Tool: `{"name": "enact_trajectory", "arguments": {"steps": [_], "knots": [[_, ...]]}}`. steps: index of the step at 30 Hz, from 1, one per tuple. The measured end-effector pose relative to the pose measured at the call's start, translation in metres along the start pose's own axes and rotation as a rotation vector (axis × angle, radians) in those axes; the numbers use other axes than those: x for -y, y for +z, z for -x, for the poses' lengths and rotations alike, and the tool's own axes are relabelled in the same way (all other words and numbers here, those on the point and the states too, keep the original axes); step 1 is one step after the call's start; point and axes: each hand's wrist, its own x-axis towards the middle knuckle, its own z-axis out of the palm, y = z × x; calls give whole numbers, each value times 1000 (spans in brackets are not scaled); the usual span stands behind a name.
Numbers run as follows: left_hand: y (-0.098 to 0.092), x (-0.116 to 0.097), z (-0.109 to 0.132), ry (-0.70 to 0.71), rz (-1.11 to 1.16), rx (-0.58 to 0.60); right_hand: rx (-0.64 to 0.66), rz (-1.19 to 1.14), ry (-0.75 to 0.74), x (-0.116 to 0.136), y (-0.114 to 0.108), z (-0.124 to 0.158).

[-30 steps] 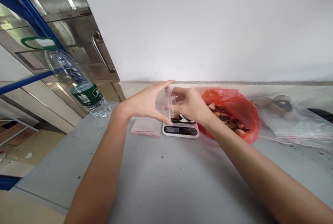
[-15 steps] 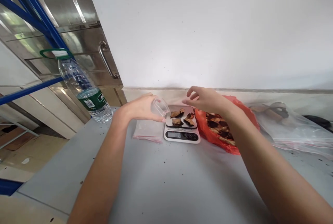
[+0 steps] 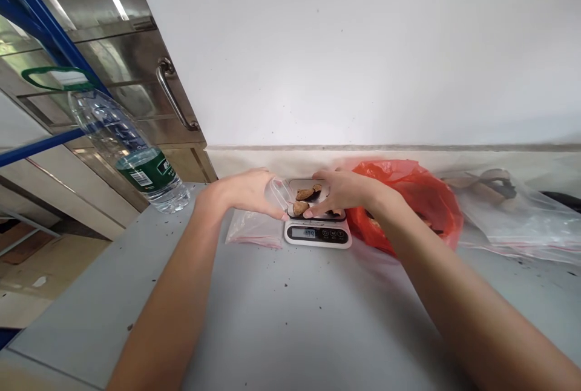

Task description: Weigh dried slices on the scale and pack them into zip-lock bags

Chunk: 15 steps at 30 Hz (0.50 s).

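My left hand (image 3: pixel 245 192) is curled round a small clear zip bag (image 3: pixel 278 193) and holds its mouth next to the white kitchen scale (image 3: pixel 318 232). Brown dried pieces (image 3: pixel 307 192) lie on the scale's plate. My right hand (image 3: pixel 341 191) reaches over that plate and pinches one brown piece (image 3: pixel 299 207) between thumb and fingers, right by the bag's mouth. The scale's display is lit.
A red plastic bag (image 3: pixel 417 197) of the same dried pieces sits right of the scale. Flat clear zip bags (image 3: pixel 254 229) lie left of it, larger clear bags (image 3: pixel 512 215) at far right. A water bottle (image 3: pixel 131 155) stands at the grey table's back left by a steel cabinet (image 3: pixel 136 70).
My right hand came down from above the red bag onto the scale plate and closed on a brown piece. The left hand still holds the small bag beside the scale.
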Motion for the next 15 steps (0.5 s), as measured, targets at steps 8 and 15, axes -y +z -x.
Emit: {"name": "enact_trajectory", "arguments": {"steps": [8,15], "knots": [[1,2,-2,-55,13,53,-24,96,78,25,8,8],[0,2,-2,-75,-10,59,14,22,74,28,12,9]]}}
